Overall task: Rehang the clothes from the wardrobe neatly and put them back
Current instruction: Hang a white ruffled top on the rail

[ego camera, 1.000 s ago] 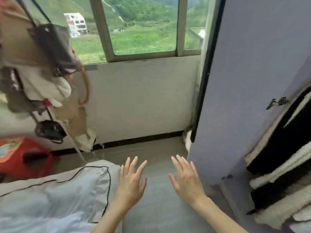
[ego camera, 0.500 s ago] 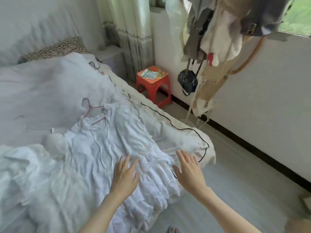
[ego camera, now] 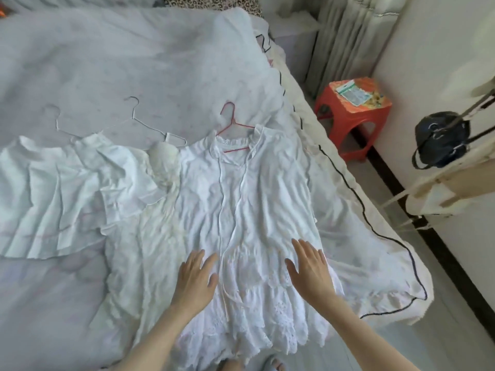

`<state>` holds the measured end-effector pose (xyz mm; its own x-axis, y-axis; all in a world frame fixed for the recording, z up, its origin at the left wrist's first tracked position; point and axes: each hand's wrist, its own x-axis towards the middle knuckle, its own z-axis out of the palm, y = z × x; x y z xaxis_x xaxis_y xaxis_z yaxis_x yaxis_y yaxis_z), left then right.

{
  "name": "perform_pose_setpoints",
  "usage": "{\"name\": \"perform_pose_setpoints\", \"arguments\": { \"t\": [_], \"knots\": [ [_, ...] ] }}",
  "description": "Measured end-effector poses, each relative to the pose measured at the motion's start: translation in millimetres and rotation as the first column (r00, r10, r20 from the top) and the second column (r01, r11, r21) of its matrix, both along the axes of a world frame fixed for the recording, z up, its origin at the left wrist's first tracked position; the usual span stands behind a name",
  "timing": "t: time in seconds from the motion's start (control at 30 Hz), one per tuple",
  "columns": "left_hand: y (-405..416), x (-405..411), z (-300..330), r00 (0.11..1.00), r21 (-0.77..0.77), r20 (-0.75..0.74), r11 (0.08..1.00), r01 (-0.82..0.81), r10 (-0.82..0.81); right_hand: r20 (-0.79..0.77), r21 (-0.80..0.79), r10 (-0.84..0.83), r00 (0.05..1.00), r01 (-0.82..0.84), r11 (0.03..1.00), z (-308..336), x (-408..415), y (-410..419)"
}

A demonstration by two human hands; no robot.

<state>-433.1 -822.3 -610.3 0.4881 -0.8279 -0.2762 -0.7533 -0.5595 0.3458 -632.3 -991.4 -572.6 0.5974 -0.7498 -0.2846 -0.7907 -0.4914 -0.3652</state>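
A white lace dress (ego camera: 249, 199) lies flat on the bed (ego camera: 120, 62), its neck on a red wire hanger (ego camera: 232, 123). Left of it lies a white pleated garment (ego camera: 59, 191) on a white wire hanger (ego camera: 150, 124); a third pale garment (ego camera: 150, 231) lies partly under the dress. My left hand (ego camera: 197, 279) hovers over the dress's lower front with straight fingers. My right hand (ego camera: 312, 269) is spread over the right side of the skirt. Neither holds anything.
A red plastic stool (ego camera: 353, 113) with a packet on top stands right of the bed. A rack with a black bag (ego camera: 442, 137) and hanging cloth stands at the right by the white wall. Curtains (ego camera: 345, 36) hang at the back.
The view has swung from the wardrobe and window to the bed. Both empty hands now sit over the white dress, which is centred in view.
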Motion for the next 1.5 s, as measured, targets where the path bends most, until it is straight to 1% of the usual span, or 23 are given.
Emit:
{"name": "perform_pose_setpoints", "arguments": {
  "t": [0.1,0.17,0.3,0.4,0.53,0.6,0.67,0.77,0.87,0.93,1.0,1.03,1.07,1.13,1.17,1.27,1.33,1.4,1.43,1.47,1.5],
  "knots": [
    [-14.2,26.6,-20.0,0.999,0.055,-0.052,0.998,-0.006,0.009,-0.029,0.042,-0.010,1.000,0.012,0.999,-23.8,34.8,-23.1],
    [-30.1,52.5,-32.5,0.998,0.096,-0.055,0.995,0.005,0.000,-0.045,0.051,-0.015,0.999,0.017,0.999,-35.4,60.3,-45.4],
    [-79.2,115.7,-57.3,0.999,0.063,-0.014,0.997,0.033,-0.032,-0.052,0.005,-0.014,0.999,0.015,1.000,-56.8,111.6,-105.3],
    [-115.6,159.0,-76.6,1.000,0.117,-0.025,0.993,0.013,-0.010,-0.052,-0.049,-0.013,0.999,0.011,0.999,-78.1,143.2,-152.0],
    [-158.0,215.0,-102.1,0.999,0.076,-0.017,0.996,-0.046,0.048,-0.146,-0.063,0.059,0.988,-0.069,0.996,-99.1,187.9,-212.5],
    [-175.8,240.6,-113.8,0.999,0.010,0.004,0.999,-0.039,0.039,-0.167,-0.090,0.082,0.983,-0.098,0.991,-108.7,212.9,-244.0],
    [-194.8,265.2,-121.1,0.999,-0.027,0.034,0.999,-0.041,0.042,-0.152,-0.149,0.107,0.983,-0.129,0.980,-119.3,237.5,-274.8],
    [-230.3,305.2,-125.9,0.993,-0.067,0.100,0.996,-0.051,0.058,-0.090,-0.310,0.156,0.984,-0.176,0.934,-134.1,269.9,-318.0],
    [-271.0,347.6,-133.7,0.982,-0.098,0.177,0.994,-0.051,0.068,-0.108,-0.404,0.207,0.972,-0.233,0.884,-138.0,300.4,-357.7],
    [-297.2,369.6,-142.1,0.980,-0.073,0.176,0.994,-0.081,0.092,-0.152,-0.364,0.194,0.969,-0.238,0.901,-143.0,318.9,-380.3],
    [-318.6,381.1,-150.6,0.985,-0.049,0.144,0.995,-0.088,0.095,-0.201,-0.280,0.168,0.965,-0.221,0.934,-151.5,334.1,-396.6],
    [-326.6,382.7,-153.8,0.987,-0.030,0.128,0.995,-0.096,0.099,-0.195,-0.250,0.169,0.966,-0.215,0.944,-155.3,339.6,-401.3],
    [-332.9,381.9,-155.5,0.988,0.006,0.119,0.995,-0.104,0.102,-0.170,-0.238,0.170,0.971,-0.208,0.949,-156.7,343.5,-403.5],
    [-338.5,376.8,-155.9,0.992,0.098,0.091,0.991,-0.092,0.083,-0.101,-0.278,0.166,0.981,-0.188,0.942,-154.7,346.9,-402.9],
    [-337.7,373.0,-155.1,0.995,0.109,0.054,0.990,-0.090,0.084,-0.052,-0.309,0.171,0.984,-0.179,0.934,-153.6,345.2,-400.2],
    [-325.1,364.1,-149.3,0.984,0.045,-0.089,0.988,-0.149,0.153,0.138,-0.367,0.223,0.965,-0.159,0.916,-152.2,328.5,-387.5],
    [-314.4,355.9,-140.3,0.984,0.042,-0.126,0.992,-0.119,0.124,0.194,-0.330,0.205,0.959,-0.133,0.935,-144.0,309.9,-375.8],
    [-305.2,345.3,-121.9,0.988,0.000,-0.140,0.997,-0.073,0.072,0.217,-0.299,0.167,0.962,-0.097,0.949,-131.6,289.0,-364.7],
    [-301.6,340.5,-109.5,0.990,-0.054,-0.130,0.997,-0.054,0.046,0.244,-0.294,0.135,0.960,-0.060,0.954,-120.9,279.3,-359.3],
    [-298.6,337.2,-96.0,0.995,-0.123,-0.101,0.992,-0.034,0.022,0.273,-0.294,0.100,0.957,-0.016,0.956,-111.0,269.5,-354.7],
    [-296.7,334.0,-79.5,0.999,-0.193,-0.041,0.981,0.006,-0.014,0.294,-0.288,0.060,0.954,0.029,0.957,-97.2,260.1,-349.2]
  ]
}}
